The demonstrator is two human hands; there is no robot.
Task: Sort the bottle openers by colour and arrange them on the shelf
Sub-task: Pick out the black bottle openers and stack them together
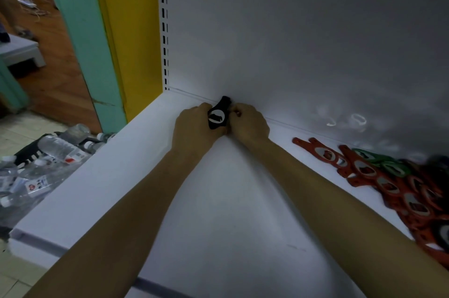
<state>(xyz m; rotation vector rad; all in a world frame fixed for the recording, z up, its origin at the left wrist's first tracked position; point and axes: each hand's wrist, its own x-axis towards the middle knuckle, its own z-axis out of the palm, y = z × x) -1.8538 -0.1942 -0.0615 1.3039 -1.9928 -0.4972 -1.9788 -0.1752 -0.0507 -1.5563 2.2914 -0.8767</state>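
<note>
Black opener (218,116) is at the back of the shelf (218,212), narrow end up near the back panel (291,42). You've got both hands on it: left hand (194,125) curled round its left edge, right hand (249,122) pinching the right edge, hands nearly touching below it. Can't tell if it rests on the shelf or is lifted. Red openers (388,186) are piled well to your right along the back, with a few green openers (384,163) on top. Water bottles (48,152) lie on the floor left of the shelf
</note>
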